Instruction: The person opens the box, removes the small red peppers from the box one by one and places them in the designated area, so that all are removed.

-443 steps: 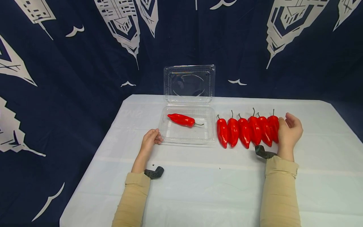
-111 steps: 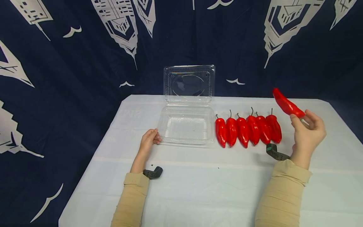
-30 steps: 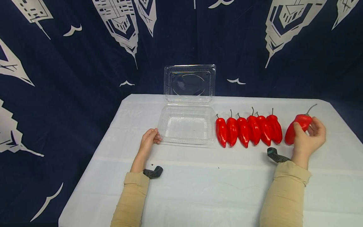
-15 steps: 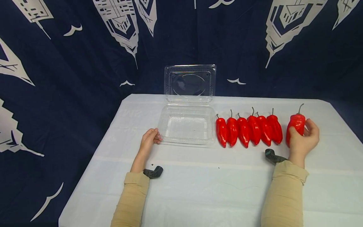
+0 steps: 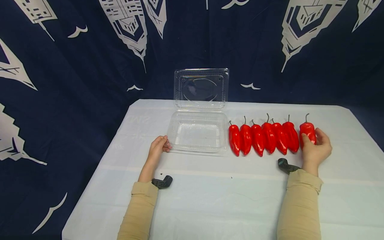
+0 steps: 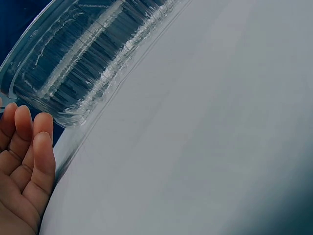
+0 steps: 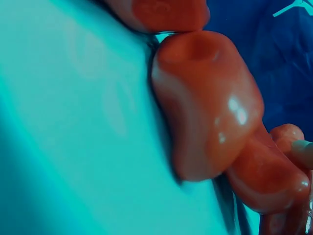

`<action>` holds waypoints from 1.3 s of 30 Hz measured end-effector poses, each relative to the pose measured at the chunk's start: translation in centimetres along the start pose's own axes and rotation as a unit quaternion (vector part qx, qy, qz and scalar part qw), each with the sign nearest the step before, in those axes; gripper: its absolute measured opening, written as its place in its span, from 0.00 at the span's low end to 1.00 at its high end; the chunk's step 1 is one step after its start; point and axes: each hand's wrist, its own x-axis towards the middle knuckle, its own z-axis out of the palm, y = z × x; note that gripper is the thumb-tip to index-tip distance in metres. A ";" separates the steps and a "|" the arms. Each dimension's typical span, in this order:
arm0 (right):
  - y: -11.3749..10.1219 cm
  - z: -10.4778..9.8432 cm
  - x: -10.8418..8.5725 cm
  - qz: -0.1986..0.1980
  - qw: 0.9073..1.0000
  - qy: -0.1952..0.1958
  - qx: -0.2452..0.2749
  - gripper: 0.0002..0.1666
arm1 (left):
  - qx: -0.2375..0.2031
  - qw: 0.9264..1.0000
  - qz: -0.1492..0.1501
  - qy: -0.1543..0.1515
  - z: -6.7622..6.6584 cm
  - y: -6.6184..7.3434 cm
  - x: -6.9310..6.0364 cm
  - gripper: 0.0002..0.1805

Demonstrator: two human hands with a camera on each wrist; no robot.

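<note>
At the right end of a row of red peppers (image 5: 258, 140), my right hand (image 5: 316, 150) pinches one more red pepper (image 5: 307, 129) between thumb and fingers. That pepper lies parallel to the row, stem pointing away, with a narrow gap to its neighbour. Glossy red peppers (image 7: 210, 107) fill the right wrist view. A clear plastic clamshell container (image 5: 198, 145) stands left of the row, lid raised and nothing inside. My left hand (image 5: 159, 145) holds its front left corner by the rim. Fingertips (image 6: 43, 122) touch or nearly touch that corner in the left wrist view.
A white cloth covers the table (image 5: 210, 200). Behind it hangs a dark blue curtain (image 5: 216, 43) with pale printed buildings and birds. The raised lid (image 5: 200, 90) leans back toward the curtain. Dark wrist cameras (image 5: 162, 182) sit on both wrists.
A pepper once inside the container has left it. My right hand has lowered the held pepper and slid it left toward the row's right end. My left hand stays put.
</note>
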 end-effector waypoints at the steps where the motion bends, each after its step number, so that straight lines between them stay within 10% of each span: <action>1: 0.1 0.0 0.0 -0.001 1.000 -0.001 -0.004 0.28 | -0.002 1.000 -0.002 0.000 0.0 0.0 0.0 0.14; 39: 0.0 0.5 0.3 -0.013 0.998 -0.011 -0.065 0.27 | -0.008 1.000 -0.002 -0.002 0.0 0.0 0.0 0.14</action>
